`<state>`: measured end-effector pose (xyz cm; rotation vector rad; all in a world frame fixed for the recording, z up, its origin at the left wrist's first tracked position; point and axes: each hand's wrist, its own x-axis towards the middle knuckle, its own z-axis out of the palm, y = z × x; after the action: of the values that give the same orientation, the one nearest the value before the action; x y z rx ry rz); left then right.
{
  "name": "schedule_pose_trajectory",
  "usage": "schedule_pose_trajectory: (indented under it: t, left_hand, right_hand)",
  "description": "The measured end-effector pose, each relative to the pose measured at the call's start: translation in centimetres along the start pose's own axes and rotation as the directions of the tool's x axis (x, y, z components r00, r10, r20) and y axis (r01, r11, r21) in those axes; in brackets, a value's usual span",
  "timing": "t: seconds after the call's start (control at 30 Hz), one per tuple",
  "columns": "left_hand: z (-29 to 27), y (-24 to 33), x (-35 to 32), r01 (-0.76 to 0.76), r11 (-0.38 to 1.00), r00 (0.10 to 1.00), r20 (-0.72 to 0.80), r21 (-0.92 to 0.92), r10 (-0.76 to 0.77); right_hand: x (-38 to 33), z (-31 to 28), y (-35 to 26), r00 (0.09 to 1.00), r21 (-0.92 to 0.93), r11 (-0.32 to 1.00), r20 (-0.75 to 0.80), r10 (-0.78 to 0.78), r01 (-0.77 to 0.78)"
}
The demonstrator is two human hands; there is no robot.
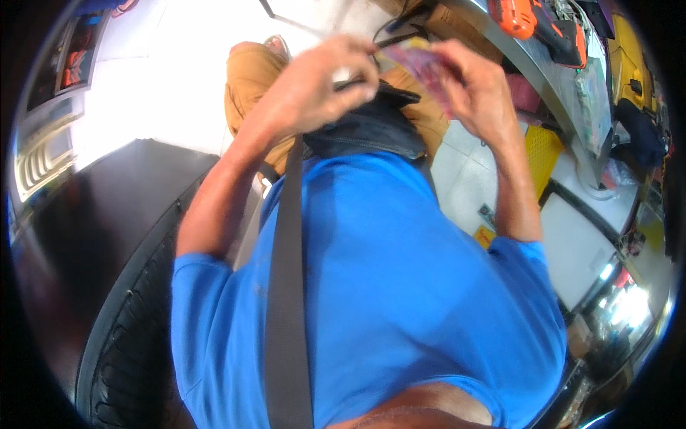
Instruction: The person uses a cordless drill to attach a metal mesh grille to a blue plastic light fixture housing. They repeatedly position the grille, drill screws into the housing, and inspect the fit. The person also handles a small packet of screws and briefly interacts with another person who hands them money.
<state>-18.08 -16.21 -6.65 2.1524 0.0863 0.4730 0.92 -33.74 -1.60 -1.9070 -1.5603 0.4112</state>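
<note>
My right hand (pixel 480 86) is closed on a thin, flat pink-and-yellow piece (pixel 421 68), blurred by motion; it may be a packet or folded paper, I cannot tell which. The piece slants up from my right fingers toward my left hand (pixel 321 86). That hand is raised with its fingers loosely curled and a gap between thumb and fingers. I see nothing gripped in it, though its fingertips are smeared close to the piece's upper end. Under both hands, on my lap, lies a black bag (pixel 371 130), and a wide dark strap (pixel 287 286) runs across my blue shirt.
To my right a metal-edged bench (pixel 550 93) carries an orange-and-black power tool (pixel 516 18) and plastic bags. Below it stands a yellow crate (pixel 544 161). At my left is a dark, smooth surface (pixel 121 200) beside a ribbed black edge (pixel 136 336). White tiles cover the floor.
</note>
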Motion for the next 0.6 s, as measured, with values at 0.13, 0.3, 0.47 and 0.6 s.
schedule_pose_trajectory:
  t: [0.13,0.3,0.47,0.6]
  left_hand:
    - [1.3,-0.9,-0.1,0.249,0.848,0.672,0.547,0.467,-0.499]
    - [0.1,-0.6,1.2,0.175,0.844,0.761,0.475,0.506,-0.442]
    - [0.1,-1.6,0.4,0.122,0.874,0.842,0.417,0.471,-0.342]
    - [0.0,-1.6,0.7,0.108,0.877,0.858,0.402,0.468,-0.32]
  right_hand:
    - [-3.1,3.0,0.0,0.915,-0.329,0.944,0.376,0.147,-0.017]
    - [-2.8,9.2,1.3,0.907,-0.338,0.939,0.41,0.092,0.057]
    - [-0.3,12.5,2.2,0.861,-0.279,0.956,0.505,0.064,0.092]
    - [1.1,14.4,3.5,0.862,-0.201,0.976,0.507,0.032,0.083]
